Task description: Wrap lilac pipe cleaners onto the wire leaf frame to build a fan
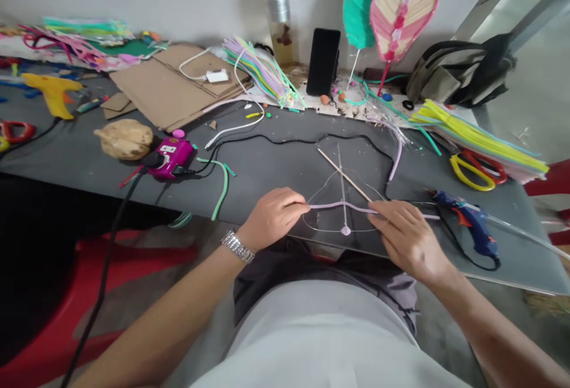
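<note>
L grip [271, 219] pinches one end of a long purple pipe cleaner [342, 204] & R grip [409, 239] pinches near its middle, w/ a long bit sticking out R, lying side to side over a clear plastic sheet [356, 242] on the table [285, 162].

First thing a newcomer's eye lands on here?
Likely the pink-and-cream feather-shaped craft piece standing at the back by the wall, beside a teal feather shape. At front centre, the left hand and right hand hold a lilac pipe cleaner. A blue hot glue gun lies right.
</note>
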Available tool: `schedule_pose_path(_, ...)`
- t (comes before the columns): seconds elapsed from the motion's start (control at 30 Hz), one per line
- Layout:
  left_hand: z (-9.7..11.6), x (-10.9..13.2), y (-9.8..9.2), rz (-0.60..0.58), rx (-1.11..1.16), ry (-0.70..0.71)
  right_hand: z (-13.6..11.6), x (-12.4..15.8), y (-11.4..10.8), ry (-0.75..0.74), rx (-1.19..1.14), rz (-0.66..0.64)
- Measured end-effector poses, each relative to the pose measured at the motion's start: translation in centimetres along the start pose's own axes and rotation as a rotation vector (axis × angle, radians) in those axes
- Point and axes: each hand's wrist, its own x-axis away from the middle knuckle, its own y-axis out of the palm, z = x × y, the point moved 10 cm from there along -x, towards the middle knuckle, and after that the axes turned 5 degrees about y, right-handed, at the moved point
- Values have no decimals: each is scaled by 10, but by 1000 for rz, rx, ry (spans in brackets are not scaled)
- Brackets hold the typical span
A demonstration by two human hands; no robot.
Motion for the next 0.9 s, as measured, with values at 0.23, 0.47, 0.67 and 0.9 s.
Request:
schedule_pose_path(0.23, -3, -3, 1, -7, 39, -118, -11, -23, -34, 230, -101, 207)
schedule_pose_path(0.47, -2, -2, -7, 62, -36, -252, -47, -88, 54, 105, -85, -168)
schedule_pose_path(0.67, 0, -9, 4, -56, -222, -229, -44, -92, 86, 96, -29, -267)
schedule_pose_path(0.9, 10, -19, 10, -155, -451, -137, -44, -90, 88, 87, -76, -248)
